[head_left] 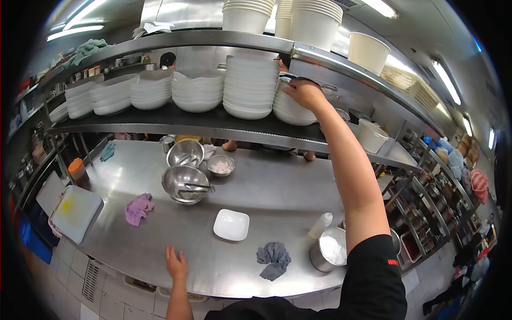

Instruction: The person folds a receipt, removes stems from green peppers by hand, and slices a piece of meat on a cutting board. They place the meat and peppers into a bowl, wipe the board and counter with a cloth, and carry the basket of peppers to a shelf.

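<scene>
My right hand (305, 95) reaches up to the shelf, fingers curled over the top rim of the rightmost stack of white bowls (293, 113). The fingertips are partly hidden. Down at the table's front edge, my left hand (176, 264) lies open, fingers apart, with nothing in it. A white square dish (231, 225) sits on the steel table beyond it. To the dish's right are a crumpled grey cloth (274, 261), a white squeeze bottle (320, 225) and a steel pot (322, 260) of white powder.
More bowl stacks (197, 90) line the shelf (213, 127). Steel bowls, one with tongs (197, 188), stand at the back near a small bowl (221, 166) of pale pieces. A pink cloth (139, 208) and a cutting board (77, 213) are left. A co-worker's hand (229, 145) shows behind the shelf.
</scene>
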A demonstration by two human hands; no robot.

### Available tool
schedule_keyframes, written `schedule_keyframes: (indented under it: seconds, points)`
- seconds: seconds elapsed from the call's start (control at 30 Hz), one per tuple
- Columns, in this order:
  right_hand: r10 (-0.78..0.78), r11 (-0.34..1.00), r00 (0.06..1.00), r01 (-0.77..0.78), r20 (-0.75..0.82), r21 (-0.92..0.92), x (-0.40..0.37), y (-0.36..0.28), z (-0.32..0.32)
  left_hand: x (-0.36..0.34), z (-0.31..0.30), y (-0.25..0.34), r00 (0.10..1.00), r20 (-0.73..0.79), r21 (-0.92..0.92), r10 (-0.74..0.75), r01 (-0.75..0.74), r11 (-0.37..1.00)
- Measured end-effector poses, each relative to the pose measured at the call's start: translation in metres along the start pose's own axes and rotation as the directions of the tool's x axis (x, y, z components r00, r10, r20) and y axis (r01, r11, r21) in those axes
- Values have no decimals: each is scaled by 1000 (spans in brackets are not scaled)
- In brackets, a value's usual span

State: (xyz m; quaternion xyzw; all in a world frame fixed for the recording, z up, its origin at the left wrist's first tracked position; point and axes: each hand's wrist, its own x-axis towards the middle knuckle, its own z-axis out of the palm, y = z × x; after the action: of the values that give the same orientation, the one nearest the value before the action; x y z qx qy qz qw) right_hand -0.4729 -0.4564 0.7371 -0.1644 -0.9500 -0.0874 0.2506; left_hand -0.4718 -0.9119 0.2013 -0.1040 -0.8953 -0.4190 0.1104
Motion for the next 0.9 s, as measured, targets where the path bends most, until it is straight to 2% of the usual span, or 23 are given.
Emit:
schedule_keyframes:
  seconds: [0.03, 0.1, 0.13, 0.2, 0.23, 0.3, 0.43, 0.5, 0.53, 0.6, 0.67, 0.7, 0.73, 0.77, 0.83, 0.9]
  points:
    - [-3, 1000, 1000, 3, -3, 1, 5, 4, 2, -1, -1, 1, 1000, 7, -1, -18, 18, 1000]
    - [55, 965, 985, -10, -165, 263, 12, 12, 7, -2, 2, 2, 999, 14, -2, -38, 38, 999]
    - [53, 964, 985, -8, -163, 265, 15, 18, 10, -1, 4, -1, 999, 12, 26, -36, 36, 999]
    - [-57, 962, 945, 139, -322, 236, 11, 20, 12, -3, 1, -1, 999, 16, 63, -42, 41, 997]
    - [-60, 961, 946, 141, -318, 239, 6, 21, 14, -3, 1, -2, 999, 19, 63, -44, 43, 997]
    - [-136, 987, 963, 151, -233, 50, -4, 25, 17, -2, 2, 3, 998, 15, 61, -53, 52, 997]
    - [-209, 973, 948, 226, -240, 45, -24, 28, 7, -1, 1, -1, 999, 29, 131, -39, 35, 991]
    - [-236, 966, 913, 257, -331, 20, -35, 31, 9, -4, 4, -5, 997, 47, 167, -64, 55, 984]
    - [-303, 944, 848, 330, -434, -14, -39, 36, 13, -2, 4, -4, 998, 33, 146, -46, 41, 988]
    - [-396, 912, 801, 401, -449, -89, -66, 25, -10, -2, 1, -2, 998, 32, 124, -47, 43, 991]
    - [-421, 875, 753, 484, -506, -9, -106, 4, -30, 0, 1, -3, 997, 49, 128, -56, 50, 991]
    - [-406, 873, 775, 485, -484, 44, -131, -6, -35, 0, 2, -9, 997, 55, 137, -49, 41, 990]
    - [-345, 898, 851, 422, -396, 124, -158, -23, -48, -2, -1, -10, 995, 70, 156, -69, 58, 986]
    - [-345, 873, 882, 427, -322, 234, -183, -31, -49, -2, -3, -6, 996, 68, 142, -54, 43, 989]
    - [-345, 804, 926, 375, -153, 461, -228, -49, -48, -3, -6, 4, 997, 65, 122, -43, 34, 992]
    - [-361, 672, 932, 268, -11, 690, -269, -69, -15, -3, -10, 12, 998, 59, 78, -38, 34, 996]
